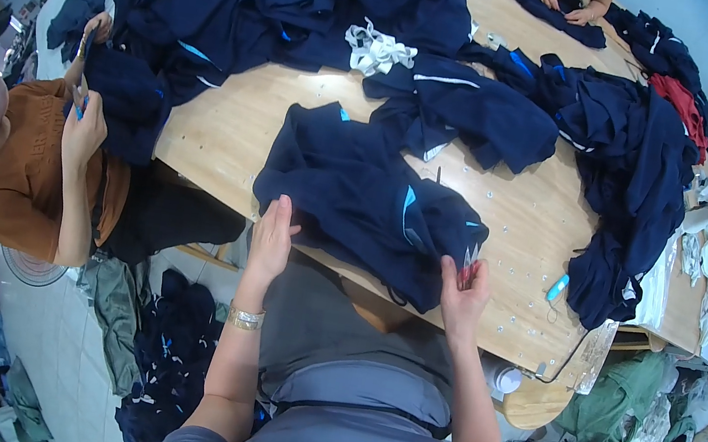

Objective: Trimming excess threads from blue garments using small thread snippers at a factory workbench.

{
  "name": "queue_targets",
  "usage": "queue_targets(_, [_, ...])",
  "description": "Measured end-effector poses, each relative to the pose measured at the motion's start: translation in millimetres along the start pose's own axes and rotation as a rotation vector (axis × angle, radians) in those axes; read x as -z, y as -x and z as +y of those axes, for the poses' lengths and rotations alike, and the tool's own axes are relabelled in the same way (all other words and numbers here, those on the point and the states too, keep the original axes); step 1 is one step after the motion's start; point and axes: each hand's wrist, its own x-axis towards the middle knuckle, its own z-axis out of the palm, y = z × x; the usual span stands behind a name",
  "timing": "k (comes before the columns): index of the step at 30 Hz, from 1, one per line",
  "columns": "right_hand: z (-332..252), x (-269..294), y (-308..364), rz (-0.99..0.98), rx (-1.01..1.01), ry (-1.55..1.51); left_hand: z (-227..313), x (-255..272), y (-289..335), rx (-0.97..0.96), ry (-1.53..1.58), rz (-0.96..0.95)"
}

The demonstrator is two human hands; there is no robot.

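In front of me a dark navy garment point(341, 187) with light-blue trim lies bunched at the table's near edge. My left hand point(273, 241), a bracelet at its wrist, is beside the garment's lower left edge. Its fingers are stretched out, and I see nothing in them. My right hand point(464, 296) is closed round small snips point(471, 256) with metal blades and what looks like red handles. Their blades point up over the garment's right end. The fingertips are right at the cloth, and I cannot tell whether they also pinch it.
More navy garments point(266, 13) are heaped across the wooden table point(518, 238). White strips point(377, 49) lie among them, and a turquoise cutter-like tool point(557, 287) lies at right. A co-worker in brown point(39, 162) holds scissors at left; another person's hands point(581, 14) handle cloth at the far side.
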Motion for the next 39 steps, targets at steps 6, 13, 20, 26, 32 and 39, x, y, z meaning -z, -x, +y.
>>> queue_targets(6, [5, 7, 31, -0.227, 0.299, 0.395, 4, 5, 14, -0.172, -0.298, 0.036])
queue_targets(13, [17, 24, 8, -0.33, 0.297, 0.475, 0, 12, 26, -0.448, -0.722, -0.011])
queue_targets(20, [14, 23, 11, -0.294, 0.375, 0.396, 13, -37, 50, 0.134, -0.275, -0.159])
queue_targets(26, [11, 26, 21, -0.29, 0.401, 0.26, -23, -65, 35, 0.695, 1.137, -0.28])
queue_targets(32, [-24, 1, 17, -0.214, 0.005, -0.339, 17, -82, 53, 0.421, 1.193, -0.364])
queue_targets(39, [-52, -23, 8, -0.38, -0.114, -0.494, 28, -91, 63, 0.098, 0.903, -0.354])
